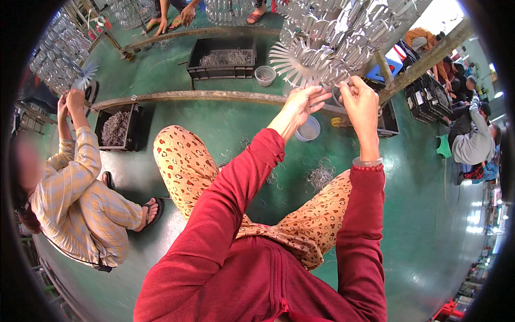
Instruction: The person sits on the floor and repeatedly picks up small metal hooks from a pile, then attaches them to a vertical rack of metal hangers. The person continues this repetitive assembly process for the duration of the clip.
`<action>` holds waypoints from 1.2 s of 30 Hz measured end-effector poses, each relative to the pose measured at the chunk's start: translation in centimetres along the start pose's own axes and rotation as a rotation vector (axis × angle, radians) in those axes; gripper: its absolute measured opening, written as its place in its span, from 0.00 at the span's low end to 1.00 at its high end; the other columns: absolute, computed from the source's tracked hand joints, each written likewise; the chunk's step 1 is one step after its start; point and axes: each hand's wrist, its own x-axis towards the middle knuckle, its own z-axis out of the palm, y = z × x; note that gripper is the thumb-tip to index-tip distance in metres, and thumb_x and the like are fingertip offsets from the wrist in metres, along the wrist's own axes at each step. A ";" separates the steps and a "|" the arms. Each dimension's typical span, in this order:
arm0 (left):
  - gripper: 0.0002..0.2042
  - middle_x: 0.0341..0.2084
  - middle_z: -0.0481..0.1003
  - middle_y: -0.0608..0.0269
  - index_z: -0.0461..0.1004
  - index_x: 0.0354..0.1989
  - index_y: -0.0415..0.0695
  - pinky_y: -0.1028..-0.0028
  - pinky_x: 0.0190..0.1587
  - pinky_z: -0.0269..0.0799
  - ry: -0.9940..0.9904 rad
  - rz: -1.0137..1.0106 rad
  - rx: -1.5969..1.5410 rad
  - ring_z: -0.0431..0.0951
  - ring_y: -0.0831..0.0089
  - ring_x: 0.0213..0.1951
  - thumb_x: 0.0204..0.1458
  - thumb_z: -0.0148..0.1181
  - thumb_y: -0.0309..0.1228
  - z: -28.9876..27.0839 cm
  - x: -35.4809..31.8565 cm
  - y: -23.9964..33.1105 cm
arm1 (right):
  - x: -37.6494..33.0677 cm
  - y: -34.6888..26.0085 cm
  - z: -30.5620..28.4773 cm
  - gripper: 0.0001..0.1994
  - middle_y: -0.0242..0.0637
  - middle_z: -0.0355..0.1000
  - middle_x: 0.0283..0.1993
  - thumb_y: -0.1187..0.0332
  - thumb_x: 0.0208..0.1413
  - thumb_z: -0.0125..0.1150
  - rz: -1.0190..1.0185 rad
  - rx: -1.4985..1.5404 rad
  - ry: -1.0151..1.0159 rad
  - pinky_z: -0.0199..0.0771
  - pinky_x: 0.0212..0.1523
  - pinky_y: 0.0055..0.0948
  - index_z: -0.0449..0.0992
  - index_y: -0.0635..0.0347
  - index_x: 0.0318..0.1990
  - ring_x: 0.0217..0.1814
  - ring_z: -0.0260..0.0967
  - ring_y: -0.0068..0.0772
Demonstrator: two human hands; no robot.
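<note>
Ahead of you hangs the cluster of silvery metal pieces [343,40]. Your left hand [301,103] is open beneath it; your right hand [361,103] pinches at its lower edge, on what I cannot tell. Metal bits [320,177] litter the glossy green floor [424,214]; a co-worker [72,172] sits left.

hanging metal parts [332,40]: cut off by top edge | black crate [389,120]: partly hidden by right hand [361,104]
</note>
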 end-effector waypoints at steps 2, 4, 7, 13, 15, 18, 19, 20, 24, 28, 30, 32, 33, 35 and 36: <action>0.03 0.36 0.76 0.59 0.71 0.34 0.42 0.64 0.44 0.69 -0.002 -0.002 0.003 0.76 0.62 0.46 0.53 0.56 0.27 0.0 0.0 0.0 | 0.0 -0.1 -0.1 0.12 0.44 0.68 0.18 0.63 0.51 0.57 0.001 -0.060 0.009 0.65 0.26 0.41 0.70 0.64 0.26 0.23 0.70 0.48; 0.04 0.36 0.76 0.59 0.71 0.34 0.42 0.64 0.44 0.69 -0.007 -0.008 0.008 0.76 0.62 0.46 0.52 0.56 0.27 0.1 0.0 0.0 | 0.3 -0.6 -0.5 0.12 0.44 0.69 0.18 0.63 0.51 0.57 -0.025 -0.092 0.001 0.65 0.26 0.41 0.70 0.64 0.26 0.23 0.70 0.49; 0.04 0.37 0.76 0.58 0.71 0.34 0.42 0.64 0.44 0.70 -0.017 -0.026 0.020 0.76 0.63 0.46 0.52 0.56 0.27 0.1 0.3 -0.2 | 0.8 -0.9 -0.5 0.12 0.45 0.69 0.19 0.63 0.51 0.57 -0.003 -0.190 -0.020 0.66 0.27 0.42 0.70 0.64 0.26 0.24 0.71 0.50; 0.07 0.40 0.74 0.58 0.68 0.39 0.41 0.63 0.42 0.70 -0.018 -0.020 0.065 0.76 0.61 0.47 0.53 0.54 0.26 0.7 0.4 -0.5 | 1.5 0.6 -0.3 0.12 0.49 0.71 0.22 0.62 0.53 0.55 -0.197 -0.391 0.094 0.68 0.28 0.43 0.72 0.63 0.29 0.27 0.72 0.51; 0.08 0.37 0.75 0.61 0.69 0.38 0.42 0.68 0.40 0.70 -0.029 0.003 0.057 0.78 0.65 0.43 0.51 0.54 0.28 0.7 0.7 -0.9 | 2.0 1.1 -0.2 0.11 0.46 0.70 0.20 0.65 0.53 0.56 -0.318 -0.527 0.133 0.66 0.24 0.36 0.71 0.64 0.27 0.21 0.70 0.42; 0.10 0.40 0.75 0.58 0.69 0.42 0.38 0.66 0.39 0.72 -0.133 0.066 0.089 0.78 0.63 0.42 0.52 0.55 0.27 1.3 0.6 -1.3 | 0.7 -1.1 -1.6 0.09 0.48 0.67 0.17 0.71 0.49 0.53 -0.286 -0.423 0.140 0.63 0.20 0.33 0.68 0.69 0.22 0.16 0.66 0.40; 0.09 0.35 0.75 0.62 0.71 0.41 0.39 0.70 0.34 0.72 -0.087 0.025 0.077 0.76 0.70 0.34 0.53 0.56 0.29 0.4 0.3 -1.3 | 1.0 0.0 -0.2 0.10 0.51 0.64 0.18 0.69 0.47 0.54 -0.404 -0.401 0.248 0.61 0.21 0.38 0.68 0.68 0.23 0.17 0.64 0.48; 0.09 0.29 0.76 0.65 0.73 0.39 0.40 0.73 0.29 0.71 -0.060 -0.019 0.058 0.74 0.78 0.26 0.54 0.57 0.31 0.2 0.5 -1.5 | 0.8 -0.4 0.1 0.10 0.51 0.64 0.18 0.69 0.47 0.54 -0.374 -0.400 0.240 0.61 0.21 0.37 0.68 0.68 0.22 0.17 0.64 0.48; 0.17 0.49 0.72 0.59 0.68 0.51 0.41 0.65 0.43 0.70 -0.160 0.009 0.268 0.74 0.64 0.48 0.54 0.57 0.32 -3.4 -1.4 -3.2 | 0.5 0.3 0.1 0.08 0.46 0.62 0.15 0.72 0.46 0.55 -0.297 -0.268 0.210 0.59 0.19 0.32 0.66 0.68 0.22 0.15 0.62 0.38; 0.14 0.37 0.78 0.64 0.75 0.44 0.42 0.80 0.37 0.67 0.012 -0.279 0.571 0.77 0.79 0.38 0.52 0.60 0.34 -9.2 0.3 -7.3 | -0.1 0.4 0.9 0.07 0.42 0.59 0.14 0.75 0.46 0.55 -0.360 -0.307 0.226 0.57 0.18 0.28 0.65 0.68 0.21 0.13 0.58 0.29; 0.12 0.32 0.79 0.68 0.77 0.41 0.43 0.83 0.33 0.65 0.018 -0.262 0.751 0.75 0.84 0.34 0.51 0.61 0.34 -12.5 1.9 -10.8 | 0.1 0.2 1.2 0.07 0.40 0.58 0.13 0.76 0.46 0.55 -0.403 -0.326 0.232 0.56 0.17 0.27 0.65 0.67 0.20 0.12 0.56 0.27; 0.11 0.27 0.79 0.70 0.78 0.38 0.43 0.81 0.31 0.67 0.008 -0.224 0.914 0.74 0.87 0.31 0.48 0.63 0.34 -16.4 3.4 -14.9 | 0.4 0.0 1.6 0.07 0.39 0.58 0.12 0.76 0.46 0.55 -0.433 -0.268 0.225 0.55 0.16 0.26 0.65 0.67 0.20 0.11 0.55 0.26; 0.09 0.26 0.79 0.65 0.80 0.35 0.44 0.76 0.33 0.70 0.042 -0.174 1.079 0.77 0.79 0.30 0.47 0.62 0.32 -16.9 3.8 -17.1 | 0.6 0.6 1.5 0.07 0.39 0.58 0.12 0.76 0.46 0.55 -0.451 -0.246 0.222 0.55 0.15 0.26 0.66 0.67 0.20 0.11 0.55 0.25; 0.06 0.27 0.79 0.58 0.81 0.31 0.46 0.69 0.37 0.73 0.009 0.015 1.379 0.80 0.68 0.31 0.45 0.61 0.31 -17.1 4.5 -20.2 | 0.8 1.2 1.3 0.06 0.37 0.59 0.13 0.76 0.46 0.56 -0.464 -0.221 0.214 0.56 0.16 0.24 0.67 0.67 0.23 0.12 0.55 0.23; 0.07 0.27 0.79 0.56 0.81 0.31 0.48 0.67 0.39 0.73 -0.053 0.157 1.506 0.80 0.64 0.31 0.45 0.60 0.30 -16.9 4.6 -21.4 | 0.9 1.5 1.2 0.05 0.36 0.60 0.13 0.76 0.46 0.57 -0.465 -0.208 0.199 0.56 0.17 0.23 0.68 0.66 0.24 0.13 0.55 0.22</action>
